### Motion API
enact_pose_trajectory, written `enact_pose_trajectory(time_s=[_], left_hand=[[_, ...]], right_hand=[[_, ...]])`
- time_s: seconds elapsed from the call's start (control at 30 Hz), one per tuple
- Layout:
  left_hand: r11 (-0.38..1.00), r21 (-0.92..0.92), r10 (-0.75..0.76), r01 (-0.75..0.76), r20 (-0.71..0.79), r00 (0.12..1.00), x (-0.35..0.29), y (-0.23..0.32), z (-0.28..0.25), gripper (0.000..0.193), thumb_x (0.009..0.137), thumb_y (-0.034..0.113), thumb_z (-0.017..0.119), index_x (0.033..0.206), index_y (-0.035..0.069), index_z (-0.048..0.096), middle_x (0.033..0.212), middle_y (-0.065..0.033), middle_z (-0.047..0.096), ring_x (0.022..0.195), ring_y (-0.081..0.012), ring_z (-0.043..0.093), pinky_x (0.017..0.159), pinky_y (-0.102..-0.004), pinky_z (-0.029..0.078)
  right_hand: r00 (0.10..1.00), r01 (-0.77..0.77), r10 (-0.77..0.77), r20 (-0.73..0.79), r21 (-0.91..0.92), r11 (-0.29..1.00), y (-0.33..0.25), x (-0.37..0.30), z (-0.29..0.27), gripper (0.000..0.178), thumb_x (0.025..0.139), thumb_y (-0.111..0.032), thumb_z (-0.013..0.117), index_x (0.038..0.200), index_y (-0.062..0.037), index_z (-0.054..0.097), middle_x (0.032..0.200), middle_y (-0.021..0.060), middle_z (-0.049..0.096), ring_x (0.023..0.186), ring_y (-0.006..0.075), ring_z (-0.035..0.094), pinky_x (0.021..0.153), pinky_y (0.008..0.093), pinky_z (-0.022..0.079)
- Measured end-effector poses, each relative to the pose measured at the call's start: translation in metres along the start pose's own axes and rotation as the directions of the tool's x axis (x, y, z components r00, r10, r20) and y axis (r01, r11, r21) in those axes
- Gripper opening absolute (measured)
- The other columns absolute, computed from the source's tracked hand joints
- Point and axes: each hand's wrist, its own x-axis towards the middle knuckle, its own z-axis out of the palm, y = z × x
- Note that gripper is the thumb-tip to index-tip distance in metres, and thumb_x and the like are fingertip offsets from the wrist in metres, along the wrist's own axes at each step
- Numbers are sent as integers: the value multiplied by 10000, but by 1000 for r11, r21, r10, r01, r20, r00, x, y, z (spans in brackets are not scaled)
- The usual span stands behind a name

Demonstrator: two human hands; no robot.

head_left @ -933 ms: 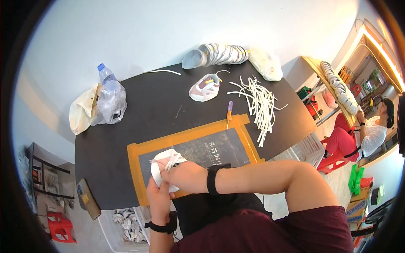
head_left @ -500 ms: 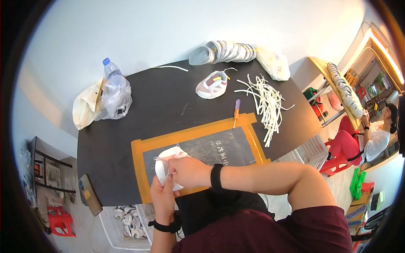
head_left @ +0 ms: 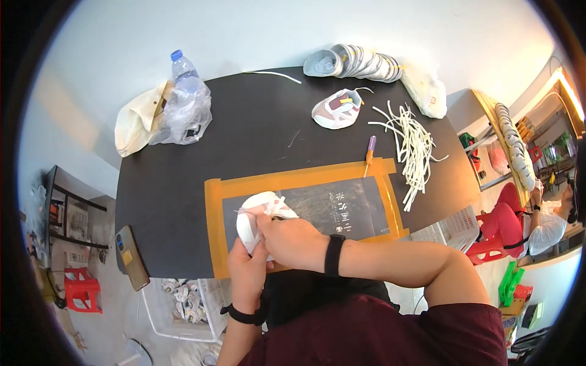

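A white and pinkish shoe upper (head_left: 259, 201) is held over the dark sheet framed with orange tape at the table's near side. My left hand (head_left: 246, 267) grips its near edge from below, thumb pointing up. My right hand (head_left: 290, 244) is closed at the upper's side, its fingertips meeting near the left thumb; whether they pinch a thread or only the edge is too small to tell. Part of the upper is hidden behind the right hand. Another shoe upper (head_left: 337, 110), pink, white and maroon with a loose lace end, lies farther back.
At the right lie a pile of cream laces (head_left: 415, 161) and a purple-handled tool (head_left: 371, 146). Stacked uppers (head_left: 363, 63) and a white bag (head_left: 424, 94) line the back. A bottle (head_left: 182, 64), a cap (head_left: 137, 128) and a phone (head_left: 132, 256) are left. A co-worker (head_left: 546, 226) sits far right.
The whole view has shifted, so the table's things appear farther up and right. Both hands still hold the upper, which now shows more of its strapped side.
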Motion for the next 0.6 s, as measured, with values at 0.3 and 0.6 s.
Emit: enact_pose_trajectory(time_s=[0.3, 0.6], left_hand=[[962, -266, 77, -59, 60, 995, -2, -13, -10, 151, 964, 107, 610, 1097, 39, 625, 931, -27, 673, 689, -71, 590, 535, -208, 454], [798, -559, -112, 227, 233, 966, -56, -12, 13, 276, 951, 114, 644, 1221, 105, 590, 1040, -25, 680, 827, -116, 651, 566, -242, 500]], right_hand=[[975, 123, -89, -201, 163, 979, -14, -86, -59, 174, 938, -250, 631, 1006, -93, 598, 774, 97, 647, 702, 248, 664, 619, 358, 507], [898, 230, -56, -436, 356, 906, 26, -108, -9, 152, 863, -96, 634, 1005, -72, 681, 911, 100, 674, 792, 256, 674, 702, 355, 534]])
